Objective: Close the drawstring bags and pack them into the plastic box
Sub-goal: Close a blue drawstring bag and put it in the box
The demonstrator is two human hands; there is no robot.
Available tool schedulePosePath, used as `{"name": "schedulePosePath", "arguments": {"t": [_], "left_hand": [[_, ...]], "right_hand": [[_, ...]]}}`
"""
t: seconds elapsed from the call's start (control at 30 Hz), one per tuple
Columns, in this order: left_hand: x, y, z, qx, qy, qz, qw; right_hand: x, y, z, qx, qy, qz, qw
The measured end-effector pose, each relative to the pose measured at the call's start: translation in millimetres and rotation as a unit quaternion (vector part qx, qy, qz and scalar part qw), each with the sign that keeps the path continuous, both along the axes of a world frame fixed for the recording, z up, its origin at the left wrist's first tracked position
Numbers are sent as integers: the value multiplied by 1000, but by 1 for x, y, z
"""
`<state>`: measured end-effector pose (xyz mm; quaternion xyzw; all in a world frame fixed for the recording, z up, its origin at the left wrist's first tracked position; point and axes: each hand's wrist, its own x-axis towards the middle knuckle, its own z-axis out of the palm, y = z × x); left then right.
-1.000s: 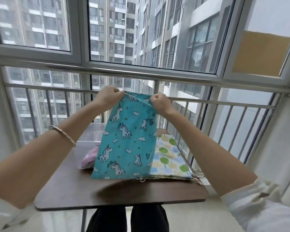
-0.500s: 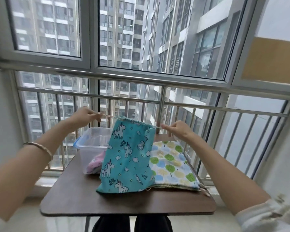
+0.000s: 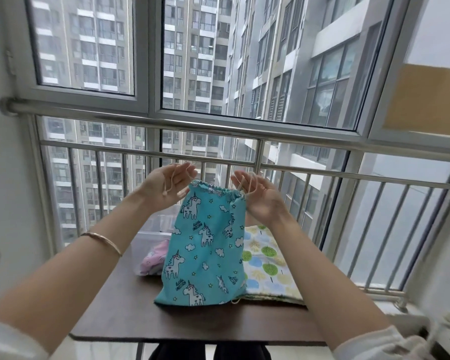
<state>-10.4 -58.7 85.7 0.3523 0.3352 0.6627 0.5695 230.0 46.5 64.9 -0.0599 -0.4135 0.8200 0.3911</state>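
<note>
both forearms reach up and away, palms turned towards each other. the left hand and the right hand have loosely spread fingers that pinch nothing. a pale cord is draped over the left fingers and another loop over the right. the teal unicorn bag hangs between and just below the hands. its long axis is upright, its gathered mouth is up, and its bottom edge rests on the brown table. the tree-print bag lies flat to the right. the clear plastic box, holding a pink bag, stands far left.
</note>
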Motion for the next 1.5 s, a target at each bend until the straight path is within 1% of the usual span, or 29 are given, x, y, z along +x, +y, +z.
{"name": "schedulePosePath", "arguments": {"t": [0.07, 0.17, 0.23, 0.3, 0.37, 0.5, 0.57, 0.63, 0.7, 0.77, 0.83, 0.87, 0.93, 1.03, 1.13, 1.17, 1.2, 1.23, 1.37, 1.43, 1.47, 1.5], "left_hand": [[-7, -3, 1, -2, -2, 12, 1000], [-11, -5, -1, -5, 4, 13, 1000], [-13, -9, -1, -10, -28, 21, 999], [-27, -15, 0, -17, -65, 64, 996], [-41, -19, 0, -26, -54, 102, 993], [-36, -17, 0, -27, 14, 117, 993], [-26, -18, 6, -17, 18, 97, 995], [-21, -20, 15, -5, -6, 70, 998], [-15, -20, 22, -4, -33, 40, 999], [-9, -19, 27, -5, -33, 17, 999], [-5, -19, 33, -6, -1, 4, 1000], [-3, -19, 35, -8, 20, -4, 1000], [0, -18, 39, -11, 73, -25, 997], [8, -15, 48, -3, 173, -53, 984], [22, -9, 61, -3, 260, -76, 963], [26, -7, 67, -6, 285, -88, 954], [30, -3, 73, -5, 314, -93, 945], [33, 0, 79, 1, 346, -86, 934], [47, 22, 99, 14, 435, 19, 900], [49, 35, 95, -28, 483, 16, 875], [48, 43, 87, -63, 548, 19, 834], [44, 49, 76, -92, 638, 36, 764]], "right_hand": [[4, 0, 0, -25, -9, -28, 999], [2, 0, -4, -21, -48, -67, 996], [2, 1, -3, -23, -62, -78, 995], [9, 9, -1, -59, -51, -80, 994], [19, 16, -3, -72, -63, -96, 991], [15, 11, 1, 4, -139, -113, 984], [7, 7, 8, 25, -153, -120, 981], [0, 5, 16, 2, -157, -97, 983], [-5, 1, 22, -25, -201, -31, 979], [-10, -1, 25, -15, -304, 12, 952], [-12, 0, 31, 24, -420, 7, 907], [-13, 1, 34, 44, -458, 3, 888], [-13, 6, 43, 86, -508, -7, 857], [-15, 8, 56, 220, -577, -10, 787], [-26, -5, 64, 354, -596, -35, 720], [-31, -9, 65, 386, -590, -46, 707], [-35, -14, 65, 403, -578, -42, 708], [-40, -17, 65, 407, -561, -23, 720], [-48, -29, 62, 395, -480, 99, 777], [-48, -31, 58, 380, -438, 120, 806], [-47, -30, 55, 363, -422, 123, 822], [-46, -30, 53, 346, -409, 125, 835]]}}
